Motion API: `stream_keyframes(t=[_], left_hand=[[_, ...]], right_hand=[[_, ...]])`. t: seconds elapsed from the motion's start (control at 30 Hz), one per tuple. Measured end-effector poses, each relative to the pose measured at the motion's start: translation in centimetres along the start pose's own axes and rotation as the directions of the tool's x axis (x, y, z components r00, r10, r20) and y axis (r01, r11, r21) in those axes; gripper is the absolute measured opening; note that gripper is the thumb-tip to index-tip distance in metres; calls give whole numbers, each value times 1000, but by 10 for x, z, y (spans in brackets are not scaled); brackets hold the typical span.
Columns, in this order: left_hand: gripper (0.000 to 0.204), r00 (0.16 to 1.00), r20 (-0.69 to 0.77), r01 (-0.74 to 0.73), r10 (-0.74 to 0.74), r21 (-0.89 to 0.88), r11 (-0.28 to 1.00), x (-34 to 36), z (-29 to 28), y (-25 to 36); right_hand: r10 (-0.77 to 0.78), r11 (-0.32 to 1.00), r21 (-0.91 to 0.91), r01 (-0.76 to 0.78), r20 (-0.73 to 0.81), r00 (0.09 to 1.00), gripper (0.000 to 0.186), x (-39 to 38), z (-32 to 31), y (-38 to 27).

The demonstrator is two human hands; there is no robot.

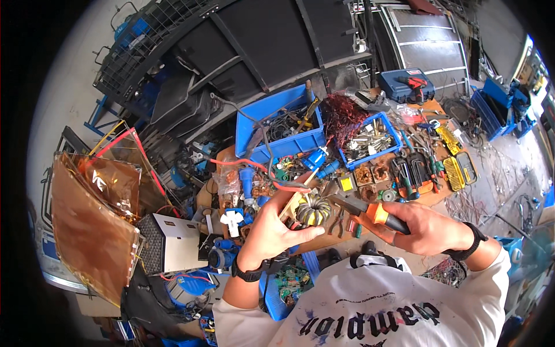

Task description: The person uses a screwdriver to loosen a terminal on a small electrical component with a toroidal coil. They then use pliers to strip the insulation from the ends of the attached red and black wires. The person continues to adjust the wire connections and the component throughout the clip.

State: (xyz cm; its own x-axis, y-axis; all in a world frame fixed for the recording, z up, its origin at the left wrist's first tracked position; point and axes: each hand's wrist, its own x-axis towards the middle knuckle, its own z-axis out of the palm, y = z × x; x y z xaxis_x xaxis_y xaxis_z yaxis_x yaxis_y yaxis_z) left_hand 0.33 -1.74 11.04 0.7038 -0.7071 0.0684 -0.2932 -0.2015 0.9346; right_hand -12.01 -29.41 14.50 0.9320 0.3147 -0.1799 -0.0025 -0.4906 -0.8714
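My left hand (269,232) is closed around a part with a ring-shaped coil (314,213), wound in dark and yellowish turns. Its thumb lies under the coil, and a pale flat piece (293,209) shows between the hand and the coil. A thick red cable (260,168) runs over the fingers to the part. In my right hand (425,226) is a pair of pliers (380,215) with orange and black handles. The metal jaws point left, close to the coil's right side; whether they touch it I cannot tell.
A wooden table (444,202) carries a blue crate of cables (283,144), a blue tray of metal parts (370,141), reddish wire (344,118), and hand tools (413,168). A drill (415,84) lies on a case at the back. Circuit boards fill a blue bin (274,301) below.
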Motion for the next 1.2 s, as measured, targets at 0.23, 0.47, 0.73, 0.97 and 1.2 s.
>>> stream_keyframes(t=[0.23,0.47,0.73,0.97,1.2], left_hand=[[70,1000,1,31,-31,15,999,10,13,17],[70,999,-15,31,-32,-13,999,13,22,18],[74,997,-10,77,-78,-67,995,13,25,17],[75,999,-27,27,-28,-37,999,16,29,12],[75,998,-55,22,-26,-61,998,15,32,9]], right_hand=[[89,989,-125,-80,67,994,31,-4,-13,-11],[40,960,-277,-28,38,998,44,-11,-17,-16],[59,912,-408,-43,27,998,48,-13,-15,-24],[-67,840,-542,28,-52,996,46,-11,-7,-20],[-109,827,-560,53,-67,992,44,-4,-1,-15]])
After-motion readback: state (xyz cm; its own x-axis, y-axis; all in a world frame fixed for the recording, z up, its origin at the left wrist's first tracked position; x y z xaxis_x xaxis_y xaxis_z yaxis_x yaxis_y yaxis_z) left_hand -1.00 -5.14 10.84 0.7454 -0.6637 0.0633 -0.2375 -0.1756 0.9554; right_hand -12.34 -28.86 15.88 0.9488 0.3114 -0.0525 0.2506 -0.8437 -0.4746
